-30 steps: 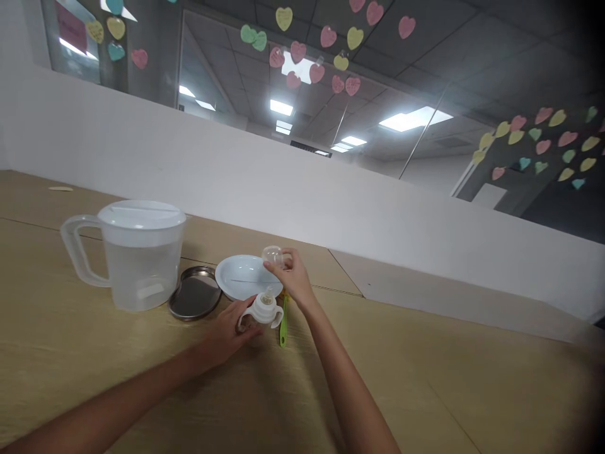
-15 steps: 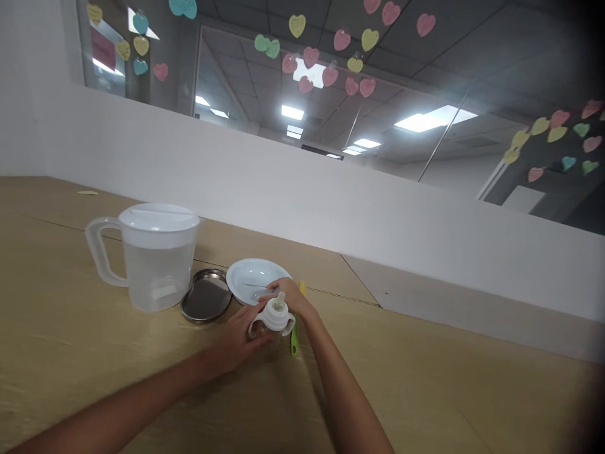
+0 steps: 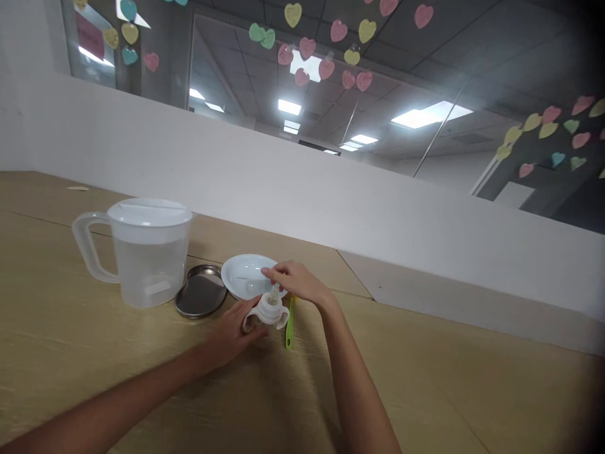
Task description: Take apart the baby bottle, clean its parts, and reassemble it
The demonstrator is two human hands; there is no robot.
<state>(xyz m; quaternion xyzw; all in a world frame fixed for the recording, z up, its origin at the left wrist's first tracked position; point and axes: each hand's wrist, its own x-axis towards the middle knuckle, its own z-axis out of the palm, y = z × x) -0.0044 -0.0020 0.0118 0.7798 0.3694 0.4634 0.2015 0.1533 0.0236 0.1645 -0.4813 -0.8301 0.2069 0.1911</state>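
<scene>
Head view: left hand (image 3: 235,333) wrapped around the bottle (image 3: 267,311) standing on the table (image 3: 425,378), beside a green tool (image 3: 289,323). Right hand (image 3: 297,281) above its teat, fingers curled; hold unclear. Bowl (image 3: 248,275), tray (image 3: 201,299), jug (image 3: 149,252) behind.

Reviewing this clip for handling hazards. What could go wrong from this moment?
1. The left hand steadies the small handled bottle only from one side; a push from the right hand above its teat could tip it.
2. The right hand hovers over the white bowl, which overlaps the steel tray; a knock might rock it.
3. The green utensil lies right beside the bottle and may get swept aside.
</scene>
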